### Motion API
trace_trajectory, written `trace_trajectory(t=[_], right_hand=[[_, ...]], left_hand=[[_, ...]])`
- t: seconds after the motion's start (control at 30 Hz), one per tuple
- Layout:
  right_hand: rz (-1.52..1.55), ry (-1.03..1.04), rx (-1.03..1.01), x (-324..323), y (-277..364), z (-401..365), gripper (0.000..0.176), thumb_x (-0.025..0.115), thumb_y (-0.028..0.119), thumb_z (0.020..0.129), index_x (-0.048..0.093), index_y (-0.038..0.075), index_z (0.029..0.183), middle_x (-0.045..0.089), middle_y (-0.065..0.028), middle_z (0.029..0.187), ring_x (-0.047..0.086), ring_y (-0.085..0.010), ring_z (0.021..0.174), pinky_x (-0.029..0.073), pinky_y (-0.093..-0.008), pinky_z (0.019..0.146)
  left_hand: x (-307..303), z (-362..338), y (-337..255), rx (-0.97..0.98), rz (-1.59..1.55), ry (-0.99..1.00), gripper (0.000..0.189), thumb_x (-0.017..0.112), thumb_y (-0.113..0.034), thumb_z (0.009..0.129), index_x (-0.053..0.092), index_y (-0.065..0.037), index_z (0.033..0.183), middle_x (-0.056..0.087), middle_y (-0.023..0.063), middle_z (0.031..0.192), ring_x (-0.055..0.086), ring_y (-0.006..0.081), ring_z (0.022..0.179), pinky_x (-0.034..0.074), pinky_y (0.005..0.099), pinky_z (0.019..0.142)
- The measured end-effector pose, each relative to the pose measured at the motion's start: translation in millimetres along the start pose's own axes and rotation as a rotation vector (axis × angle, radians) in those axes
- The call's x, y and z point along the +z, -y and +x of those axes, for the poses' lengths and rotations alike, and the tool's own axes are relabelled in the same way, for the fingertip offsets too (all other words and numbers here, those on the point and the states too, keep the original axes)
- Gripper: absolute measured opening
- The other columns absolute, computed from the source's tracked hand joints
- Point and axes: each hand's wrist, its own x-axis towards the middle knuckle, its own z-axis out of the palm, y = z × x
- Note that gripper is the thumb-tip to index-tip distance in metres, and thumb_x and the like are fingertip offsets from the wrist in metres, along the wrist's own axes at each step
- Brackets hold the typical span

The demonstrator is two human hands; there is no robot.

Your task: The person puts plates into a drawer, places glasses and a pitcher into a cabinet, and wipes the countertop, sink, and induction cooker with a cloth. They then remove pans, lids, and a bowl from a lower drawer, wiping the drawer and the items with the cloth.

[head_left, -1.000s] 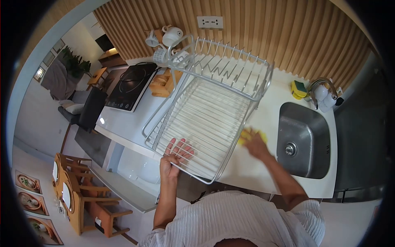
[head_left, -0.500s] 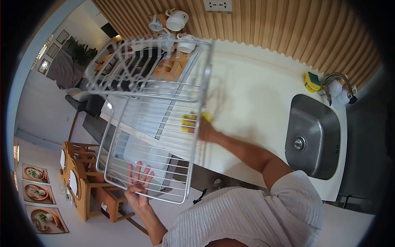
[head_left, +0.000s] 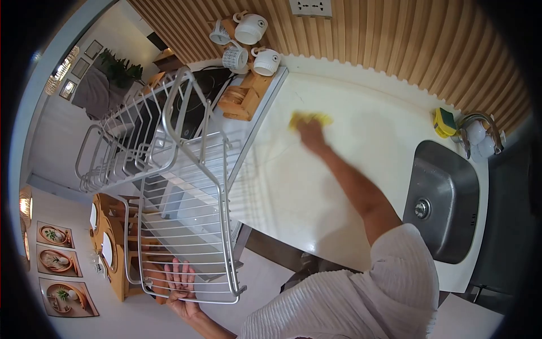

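A two-tier metal wire dish rack (head_left: 226,243) is held up in the air, tilted, at the left. My left hand (head_left: 182,287) grips its lower edge, with the thumb by the rim and the fingers stretched behind the wires. On the white countertop (head_left: 288,186), my right hand (head_left: 311,135) presses a yellow cloth (head_left: 297,120) flat against the surface. That hand is slightly blurred, and the cloth sticks out on both sides of it.
A steel sink (head_left: 443,198) lies to the right, with a tap (head_left: 497,133) and a yellow-green sponge (head_left: 445,122) behind it. White mugs (head_left: 250,29) hang at the back left, above a wooden holder (head_left: 240,101). A dark cooktop (head_left: 206,85) is behind the rack.
The rack has swung left and lower with my left hand, away from the countertop. My right hand has slid the cloth back and to the right across the counter.
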Motion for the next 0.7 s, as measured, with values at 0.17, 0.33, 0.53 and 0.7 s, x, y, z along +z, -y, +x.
trace_trajectory(t=[0.17, 0.33, 0.53, 0.7], right_hand=[[0.051, -0.201, -0.385, -4, 29, 3, 0.036, 0.048, 0.004, 0.079, 0.058, 0.013, 0.113, 0.046, -0.0085, 0.128, 0.045, -0.0308, 0.112, 0.031, -0.0462, 0.097], [-0.289, -0.288, -0.004, 1, -29, 140, 0.037, 0.044, 0.016, 0.083, 0.052, 0.015, 0.120, 0.043, -0.0077, 0.131, 0.043, -0.0295, 0.113, 0.030, -0.0471, 0.096], [-0.199, -0.149, -0.007, -4, -36, 176, 0.038, 0.043, 0.018, 0.086, 0.049, 0.020, 0.123, 0.039, -0.0025, 0.135, 0.033, -0.0299, 0.124, 0.026, -0.0493, 0.098], [-0.017, -0.069, -0.336, 10, 5, 103, 0.039, 0.046, 0.011, 0.082, 0.054, 0.020, 0.119, 0.044, -0.0037, 0.132, 0.039, -0.0299, 0.120, 0.028, -0.0472, 0.096]], left_hand=[[12, 8, 8, 0.009, -0.081, -0.048, 0.094, 0.035, 0.015, 0.050, 0.015, 0.000, 0.140, 0.007, 0.0206, 0.147, 0.001, 0.0418, 0.134, 0.003, 0.0566, 0.108], [7, 9, 18, -0.006, -0.103, -0.031, 0.092, 0.033, 0.013, 0.052, 0.016, -0.002, 0.140, 0.009, 0.0181, 0.147, 0.002, 0.0397, 0.135, 0.005, 0.0552, 0.108], [-13, 7, 4, 0.001, 0.029, -0.056, 0.091, 0.032, 0.013, 0.053, 0.016, -0.003, 0.141, 0.010, 0.0173, 0.147, 0.003, 0.0396, 0.135, 0.006, 0.0547, 0.109], [-14, 4, 1, 0.046, -0.011, -0.083, 0.091, 0.031, 0.015, 0.052, 0.017, -0.003, 0.140, 0.011, 0.0172, 0.147, 0.003, 0.0393, 0.135, 0.006, 0.0550, 0.109]])
